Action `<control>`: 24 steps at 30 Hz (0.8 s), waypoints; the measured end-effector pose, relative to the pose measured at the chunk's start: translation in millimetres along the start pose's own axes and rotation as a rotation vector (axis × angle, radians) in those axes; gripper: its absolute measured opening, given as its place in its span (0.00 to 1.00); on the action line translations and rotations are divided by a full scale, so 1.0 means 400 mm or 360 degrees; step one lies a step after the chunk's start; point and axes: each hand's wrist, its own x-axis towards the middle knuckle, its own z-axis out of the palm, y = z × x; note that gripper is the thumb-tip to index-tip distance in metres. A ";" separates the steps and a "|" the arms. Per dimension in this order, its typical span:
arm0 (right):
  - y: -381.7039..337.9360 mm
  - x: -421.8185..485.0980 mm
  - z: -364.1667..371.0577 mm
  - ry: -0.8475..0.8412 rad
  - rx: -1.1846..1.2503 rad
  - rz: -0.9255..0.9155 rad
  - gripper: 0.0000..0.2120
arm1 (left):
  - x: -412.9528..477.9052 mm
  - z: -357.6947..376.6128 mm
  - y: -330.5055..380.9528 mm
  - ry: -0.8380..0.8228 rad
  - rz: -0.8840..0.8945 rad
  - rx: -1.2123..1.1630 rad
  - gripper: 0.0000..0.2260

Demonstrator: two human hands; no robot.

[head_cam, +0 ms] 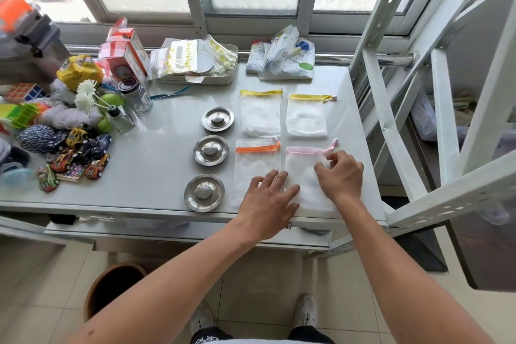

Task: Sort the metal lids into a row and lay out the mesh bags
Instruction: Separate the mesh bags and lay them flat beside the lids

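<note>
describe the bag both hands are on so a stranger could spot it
On the grey table, right of the row of metal lids, four mesh bags form a grid. It is the near right one, the only one with a pink drawstring; the others have yellow or orange.

A wide bare strip of the table (145, 165) is lying open between the toy pile (75, 148) on the left and the row of three lids (210, 150). The four bags (259, 117) are filling the right part, leaving only narrow gaps. The white frame (405, 109) is blocking the right edge.
</note>
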 end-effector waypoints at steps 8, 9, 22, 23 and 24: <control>-0.009 0.105 -0.008 -0.0037 -0.0064 0.0206 0.18 | 0.002 0.003 0.012 0.0002 0.0037 0.0025 0.18; -0.008 0.112 -0.006 -0.0035 -0.0091 0.0199 0.17 | 0.004 0.003 0.016 0.0010 0.0034 0.0030 0.17; -0.084 0.136 0.028 -0.0134 -0.0417 -0.0187 0.23 | 0.023 0.013 0.044 0.0078 0.0169 0.0040 0.15; -0.088 0.141 0.031 -0.0150 -0.0452 -0.0208 0.22 | 0.024 0.014 0.040 0.0081 0.0162 0.0043 0.15; -0.092 0.146 0.033 -0.0162 -0.0484 -0.0223 0.20 | 0.025 0.015 0.037 0.0081 0.0155 0.0044 0.14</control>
